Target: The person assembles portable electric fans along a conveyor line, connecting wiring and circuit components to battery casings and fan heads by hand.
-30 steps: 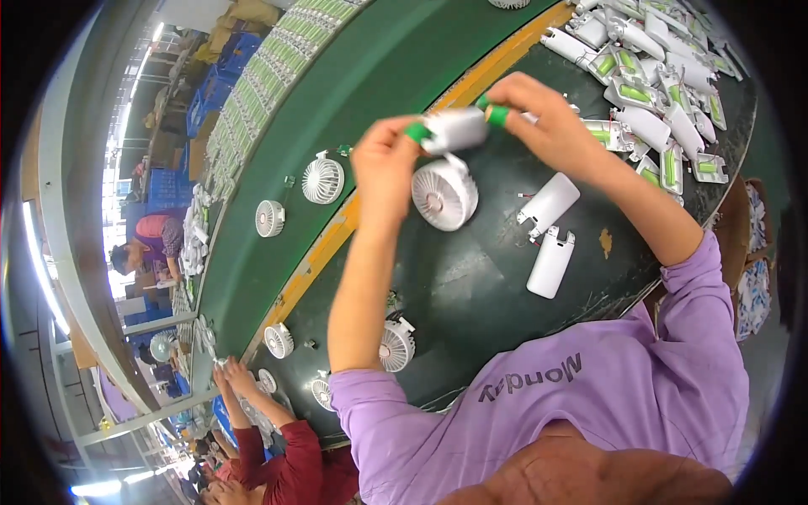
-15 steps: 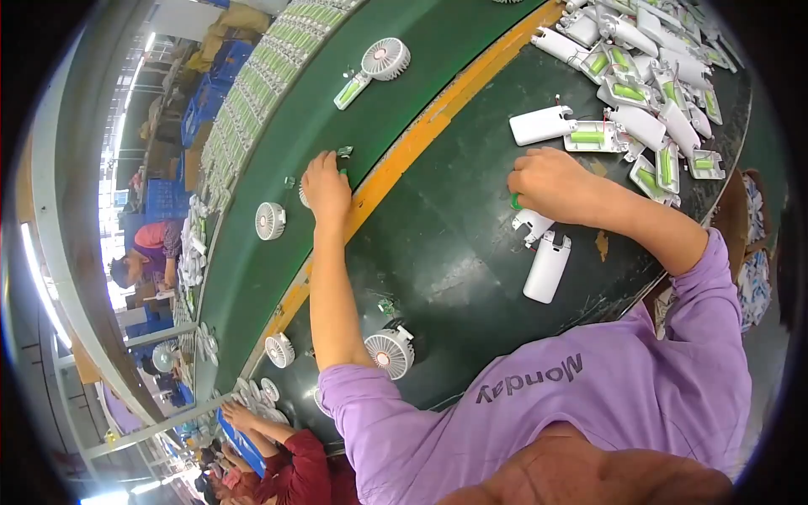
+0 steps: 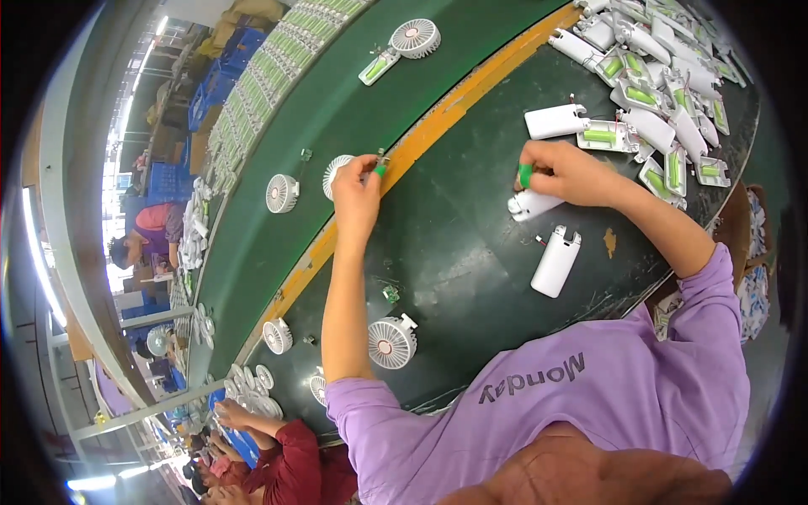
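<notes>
At the yellow edge of the green belt, my left hand closes over a white round fan head, which it partly covers. A small circuit board shows at its fingertips, beside a green finger wrap. Over the dark tabletop, my right hand, with green wrap on a finger, pinches a white handle shell whose far side the hand hides. Just below lies another white handle shell with a short wire. A fan head and a small green circuit board rest near my left forearm.
White handle shells with green batteries are heaped at the far right. The belt carries another fan head and a fan with a handle. A co-worker in a red sleeve sits at lower left.
My left hand has drawn the fan head and its circuit board toward the belt's yellow edge. My right hand has changed its grip and tilted the handle shell. The whole view has shifted slightly.
</notes>
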A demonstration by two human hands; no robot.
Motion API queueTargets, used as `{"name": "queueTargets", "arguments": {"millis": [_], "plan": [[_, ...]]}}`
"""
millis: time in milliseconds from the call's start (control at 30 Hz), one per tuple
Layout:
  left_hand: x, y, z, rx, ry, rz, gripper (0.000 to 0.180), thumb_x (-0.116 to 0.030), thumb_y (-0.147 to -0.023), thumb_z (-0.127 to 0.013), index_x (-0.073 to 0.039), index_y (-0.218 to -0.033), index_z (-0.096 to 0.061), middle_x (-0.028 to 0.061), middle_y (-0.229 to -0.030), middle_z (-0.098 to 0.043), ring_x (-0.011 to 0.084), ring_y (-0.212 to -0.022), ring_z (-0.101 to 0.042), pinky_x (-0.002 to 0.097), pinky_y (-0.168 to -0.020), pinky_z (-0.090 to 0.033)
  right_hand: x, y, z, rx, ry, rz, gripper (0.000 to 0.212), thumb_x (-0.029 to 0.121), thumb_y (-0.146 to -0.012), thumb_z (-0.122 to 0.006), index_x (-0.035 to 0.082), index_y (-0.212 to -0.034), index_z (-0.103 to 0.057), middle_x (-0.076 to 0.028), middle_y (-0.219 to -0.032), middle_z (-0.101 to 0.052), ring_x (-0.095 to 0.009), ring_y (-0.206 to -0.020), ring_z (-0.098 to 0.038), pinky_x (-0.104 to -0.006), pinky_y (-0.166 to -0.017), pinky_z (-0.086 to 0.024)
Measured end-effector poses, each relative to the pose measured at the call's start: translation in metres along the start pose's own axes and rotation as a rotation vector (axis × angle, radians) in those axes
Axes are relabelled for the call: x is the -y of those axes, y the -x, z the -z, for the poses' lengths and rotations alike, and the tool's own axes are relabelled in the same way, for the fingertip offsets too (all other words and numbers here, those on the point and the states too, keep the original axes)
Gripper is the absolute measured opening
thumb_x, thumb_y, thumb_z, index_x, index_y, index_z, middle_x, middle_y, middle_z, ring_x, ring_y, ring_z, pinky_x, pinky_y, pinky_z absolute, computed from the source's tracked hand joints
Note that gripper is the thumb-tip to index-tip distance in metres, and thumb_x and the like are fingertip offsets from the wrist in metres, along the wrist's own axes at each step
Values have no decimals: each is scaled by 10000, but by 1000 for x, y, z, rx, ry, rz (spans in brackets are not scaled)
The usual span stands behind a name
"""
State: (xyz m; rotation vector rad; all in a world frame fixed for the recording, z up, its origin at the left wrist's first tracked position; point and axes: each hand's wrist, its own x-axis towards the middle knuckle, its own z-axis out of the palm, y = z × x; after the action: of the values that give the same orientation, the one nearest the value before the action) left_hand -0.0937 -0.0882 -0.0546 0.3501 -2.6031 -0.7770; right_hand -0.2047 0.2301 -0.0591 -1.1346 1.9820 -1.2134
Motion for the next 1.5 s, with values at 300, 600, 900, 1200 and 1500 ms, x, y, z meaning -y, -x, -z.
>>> {"name": "queueTargets", "arguments": {"millis": [300, 600, 900, 1200, 1500], "plan": [[-34, 14, -11, 81, 210, 53, 148, -13, -770, -608, 3, -910, -563, 100, -820, -607, 176, -722, -576, 291, -684, -456, 1, -7, 4, -33, -489, 71, 223, 70, -876, -537, 20, -1081, -464, -55, -833, -626, -99, -768, -579, -246, -749, -450], [-77, 24, -22, 275, 324, 92, 278, 42, -750, -634, -5, -1022, -602, -32, -785, -514, 40, -644, -428, 187, -597, -377, 2, -2, 4, 4, -508, -57, 237, 36, -846, -535, -56, -1062, -566, -81, -976, -652, -120, -929, -607, -246, -846, -463], [-111, 39, -34, 271, 455, 124, 147, 49, -741, -605, -5, -859, -535, 17, -748, -548, 63, -631, -488, 211, -585, -424, 15, 2, 0, -26, -380, 29, 184, 69, -854, -544, -9, -1008, -610, -9, -876, -632, -59, -802, -546, -225, -736, -449], [-123, 44, -37, 306, 424, 70, 144, 33, -744, -621, 2, -864, -546, 53, -705, -585, 88, -600, -562, 229, -569, -472, 23, 6, -3, -51, -206, 108, 146, 96, -830, -571, 5, -941, -601, -12, -782, -574, -79, -729, -513, -245, -662, -428], [-135, 52, -35, 323, 437, -52, 172, 40, -777, -608, 21, -935, -542, 76, -729, -597, 114, -633, -596, 241, -579, -489, 32, 6, -3, -96, -134, 107, 148, 123, -824, -584, -5, -899, -587, -61, -764, -580, -131, -701, -529, -271, -651, -434]]}}
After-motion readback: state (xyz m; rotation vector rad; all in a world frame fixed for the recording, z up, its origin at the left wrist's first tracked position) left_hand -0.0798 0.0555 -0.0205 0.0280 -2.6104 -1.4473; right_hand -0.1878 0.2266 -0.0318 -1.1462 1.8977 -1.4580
